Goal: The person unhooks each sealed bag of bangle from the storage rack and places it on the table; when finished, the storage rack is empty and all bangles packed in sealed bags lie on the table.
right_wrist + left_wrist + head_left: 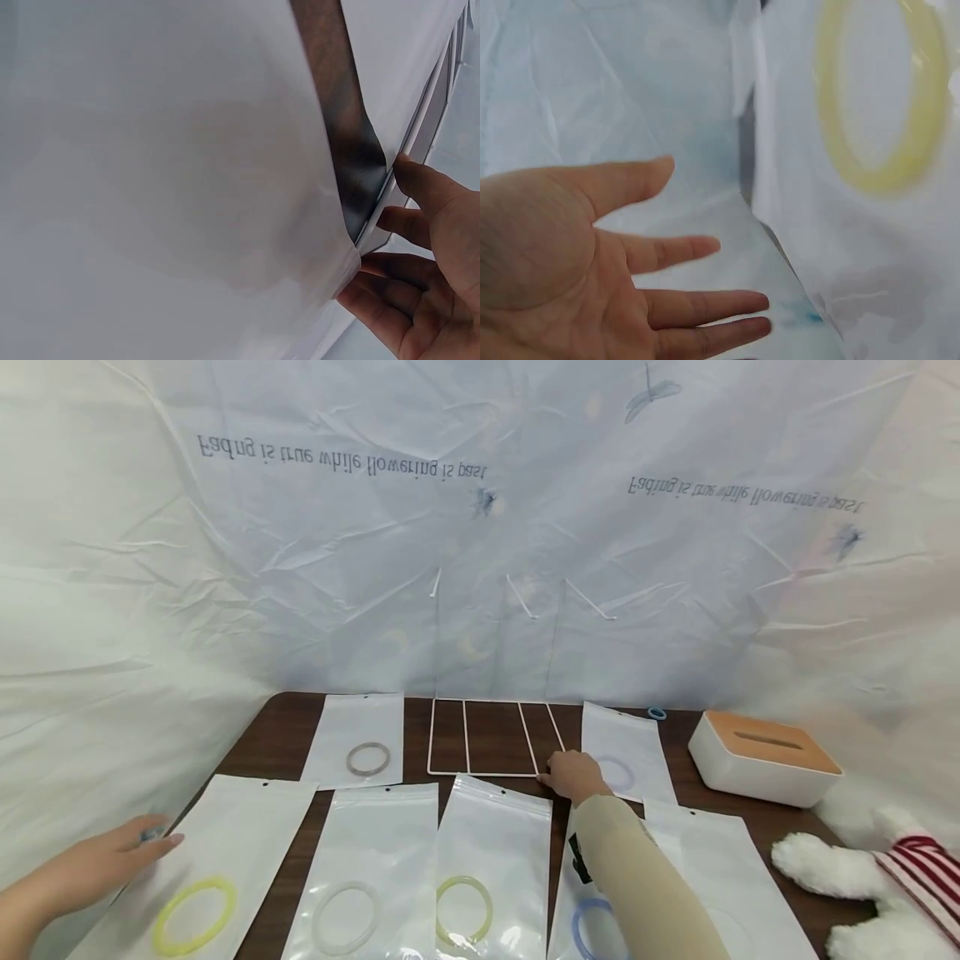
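Observation:
In the head view my right hand (576, 777) is at the front right corner of a white wire rack (486, 774), its thumb and fingers pinching the frame. The right wrist view shows the thumb and index finger of that hand (442, 247) at the thin rod, the other fingers against a white bag (187, 187). My left hand (97, 864) hovers at the table's left side, fingers extended and nothing held. Beside it lies a white zip bag (251, 814) with a yellow bangle (159, 935). In the left wrist view the palm (540, 247) shows, fingers spread.
More bags lie around the rack, with a brown bangle (368, 744), a pale bangle (318, 917), a yellow-green bangle (490, 910) and a blue bangle (577, 927). At right stand a tissue box (750, 772) and a white plush toy (840, 868). A blue ring (651, 714) lies at the back.

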The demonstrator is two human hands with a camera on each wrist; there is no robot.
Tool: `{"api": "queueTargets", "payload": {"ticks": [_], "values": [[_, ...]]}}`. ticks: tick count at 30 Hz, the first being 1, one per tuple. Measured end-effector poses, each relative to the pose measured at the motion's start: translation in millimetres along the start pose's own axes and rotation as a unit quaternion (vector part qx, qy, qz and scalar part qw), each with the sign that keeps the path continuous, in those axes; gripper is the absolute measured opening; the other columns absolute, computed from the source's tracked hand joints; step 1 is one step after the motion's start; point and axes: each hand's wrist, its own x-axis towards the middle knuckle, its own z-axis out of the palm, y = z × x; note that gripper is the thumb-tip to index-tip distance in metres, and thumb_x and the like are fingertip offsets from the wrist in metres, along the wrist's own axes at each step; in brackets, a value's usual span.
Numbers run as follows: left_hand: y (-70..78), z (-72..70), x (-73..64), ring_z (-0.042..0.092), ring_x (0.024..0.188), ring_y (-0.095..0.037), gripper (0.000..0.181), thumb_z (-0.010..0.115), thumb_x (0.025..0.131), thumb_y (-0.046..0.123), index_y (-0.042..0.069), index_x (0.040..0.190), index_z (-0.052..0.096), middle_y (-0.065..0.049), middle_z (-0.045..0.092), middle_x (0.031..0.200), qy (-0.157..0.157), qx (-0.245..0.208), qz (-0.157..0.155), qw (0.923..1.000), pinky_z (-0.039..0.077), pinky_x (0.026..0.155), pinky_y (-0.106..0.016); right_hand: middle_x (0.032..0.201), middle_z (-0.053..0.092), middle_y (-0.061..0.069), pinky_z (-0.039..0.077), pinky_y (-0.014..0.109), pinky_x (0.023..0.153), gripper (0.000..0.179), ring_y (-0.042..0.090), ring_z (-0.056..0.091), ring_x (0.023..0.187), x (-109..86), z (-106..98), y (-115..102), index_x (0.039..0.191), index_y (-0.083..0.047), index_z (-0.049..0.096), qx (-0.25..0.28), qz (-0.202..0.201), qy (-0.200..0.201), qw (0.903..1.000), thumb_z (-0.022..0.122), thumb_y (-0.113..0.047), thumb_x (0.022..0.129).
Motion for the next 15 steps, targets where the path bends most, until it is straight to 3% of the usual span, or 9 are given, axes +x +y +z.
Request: {"api": "queueTargets", "payload": {"ticks": [4,7,11,15], "values": [[31.3,2.9,3.8,0.046,0.120,-0.060,0.064,0.048,0.105,0.040,-0.012,0.141,0.042,-0.040,0.046,0.136,0.063,0.001,0.078,0.9950,0.044,0.085,-0.064,0.078,0.068,0.010,0.054,0.045,0.070,0.029,0.029,0.065,0.074,-2.4,0.1,2.0,0.085,-0.008,0.071,0.001,-0.002,0.008,1.0000,0.068,-0.034,0.095],[60.4,5.8,7.3,0.049,0.122,-0.053,0.058,0.055,0.102,0.038,-0.003,0.143,0.047,-0.031,0.051,0.138,0.090,-0.001,0.124,0.9881,0.045,0.087,-0.062,0.081,0.068,0.011,0.054,0.046,0.072,0.030,0.031,0.066,0.077,-4.1,0.3,3.6,0.086,-0.007,0.071,0.006,-0.001,0.005,1.0000,0.068,-0.035,0.095],[97.9,8.5,17.2,0.048,0.127,-0.048,0.056,0.056,0.101,0.039,0.004,0.144,0.049,-0.023,0.052,0.141,0.082,-0.027,0.171,0.9815,0.045,0.092,-0.062,0.109,0.070,0.018,0.052,0.050,0.088,0.038,0.038,0.065,0.103,-5.9,-3.9,7.5,0.113,-0.001,0.071,0.039,0.009,-0.016,0.9991,0.066,-0.034,0.096],[123.6,11.9,27.6,0.032,0.137,-0.053,0.059,0.056,0.100,0.045,0.008,0.146,0.048,-0.023,0.046,0.146,0.046,-0.058,0.186,0.9797,0.036,0.099,-0.068,0.138,0.055,0.024,0.046,0.053,0.100,0.054,0.041,0.052,0.126,-7.5,-13.7,11.5,0.141,0.003,0.053,0.121,0.021,-0.043,0.9915,0.060,-0.032,0.100]]}}
